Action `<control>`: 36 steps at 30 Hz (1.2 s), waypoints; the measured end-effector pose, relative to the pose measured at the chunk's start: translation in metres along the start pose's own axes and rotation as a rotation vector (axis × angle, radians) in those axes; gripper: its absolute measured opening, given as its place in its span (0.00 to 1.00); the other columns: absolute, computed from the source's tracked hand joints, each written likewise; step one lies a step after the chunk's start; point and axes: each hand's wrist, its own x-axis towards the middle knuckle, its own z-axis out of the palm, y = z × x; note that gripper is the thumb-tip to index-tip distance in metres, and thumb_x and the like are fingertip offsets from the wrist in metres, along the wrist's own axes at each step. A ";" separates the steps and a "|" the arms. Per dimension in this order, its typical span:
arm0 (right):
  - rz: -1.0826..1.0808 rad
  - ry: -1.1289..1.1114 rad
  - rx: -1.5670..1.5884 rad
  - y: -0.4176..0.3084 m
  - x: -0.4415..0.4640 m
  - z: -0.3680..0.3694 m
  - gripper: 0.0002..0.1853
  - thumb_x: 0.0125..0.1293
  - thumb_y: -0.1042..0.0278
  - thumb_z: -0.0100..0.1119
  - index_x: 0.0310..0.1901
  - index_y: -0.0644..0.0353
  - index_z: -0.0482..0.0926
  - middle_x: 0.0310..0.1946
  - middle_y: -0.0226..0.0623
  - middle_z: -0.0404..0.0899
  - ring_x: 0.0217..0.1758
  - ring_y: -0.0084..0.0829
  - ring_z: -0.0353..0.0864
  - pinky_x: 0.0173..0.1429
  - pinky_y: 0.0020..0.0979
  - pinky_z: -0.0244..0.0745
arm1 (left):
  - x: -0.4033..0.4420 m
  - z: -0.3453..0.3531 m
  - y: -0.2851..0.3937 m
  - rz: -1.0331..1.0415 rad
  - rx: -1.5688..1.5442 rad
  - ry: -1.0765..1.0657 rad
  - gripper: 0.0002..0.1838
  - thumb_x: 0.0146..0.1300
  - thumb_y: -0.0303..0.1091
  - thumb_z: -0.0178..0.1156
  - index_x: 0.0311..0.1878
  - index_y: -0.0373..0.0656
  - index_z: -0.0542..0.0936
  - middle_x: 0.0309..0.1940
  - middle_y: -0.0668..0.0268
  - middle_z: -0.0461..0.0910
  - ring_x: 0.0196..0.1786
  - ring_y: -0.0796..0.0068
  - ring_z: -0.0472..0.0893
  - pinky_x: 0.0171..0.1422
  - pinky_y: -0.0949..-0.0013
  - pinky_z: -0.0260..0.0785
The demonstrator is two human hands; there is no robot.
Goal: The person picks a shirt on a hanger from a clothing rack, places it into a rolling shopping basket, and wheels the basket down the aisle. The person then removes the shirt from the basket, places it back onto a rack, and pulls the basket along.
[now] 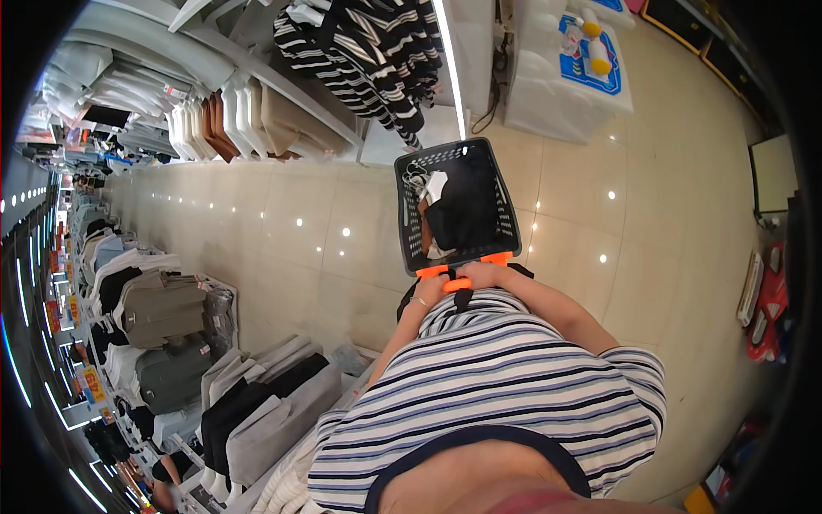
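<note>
A dark perforated plastic basket [511, 201] with orange fittings at its near edge is in front of my body. Inside it lie black cloth [465, 201], a white piece [436, 186], something brown and some hangers. My left hand [430, 289] is closed at the basket's near left side, by an orange fitting [431, 271]. Closed around the near right side is my right hand [479, 274], beside another orange fitting [497, 257]. An orange ring-shaped piece [457, 284] shows between the hands. What exactly the fingers wrap round is partly hidden.
Clothes racks with white, brown and beige garments [218, 128] stand at upper left, with striped tops [368, 60] beyond the basket. More folded and hanging clothes [282, 411] line the lower left. A white-covered table [556, 107] with bottles stands at upper right. Tiled floor [591, 223] lies between.
</note>
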 end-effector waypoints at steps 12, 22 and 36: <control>0.017 -0.013 0.002 0.005 -0.003 0.008 0.15 0.55 0.61 0.55 0.40 0.60 0.76 0.39 0.47 0.78 0.46 0.45 0.77 0.50 0.41 0.70 | 0.001 -0.007 0.017 -0.091 0.031 -0.043 0.12 0.51 0.45 0.61 0.32 0.48 0.76 0.27 0.57 0.79 0.34 0.54 0.79 0.37 0.56 0.70; -0.008 0.006 0.008 0.000 -0.009 0.006 0.16 0.47 0.70 0.57 0.41 0.61 0.76 0.39 0.47 0.77 0.46 0.46 0.76 0.51 0.40 0.70 | 0.031 -0.013 0.007 -0.144 -0.132 -0.625 0.12 0.49 0.40 0.59 0.33 0.44 0.79 0.21 0.61 0.79 0.20 0.68 0.78 0.28 0.66 0.71; -0.050 0.050 0.013 -0.002 -0.010 0.006 0.16 0.53 0.61 0.56 0.42 0.61 0.76 0.39 0.48 0.78 0.46 0.47 0.76 0.49 0.41 0.70 | 0.014 0.006 0.001 0.027 0.047 -0.175 0.16 0.49 0.47 0.59 0.31 0.44 0.80 0.28 0.56 0.80 0.34 0.55 0.79 0.39 0.59 0.71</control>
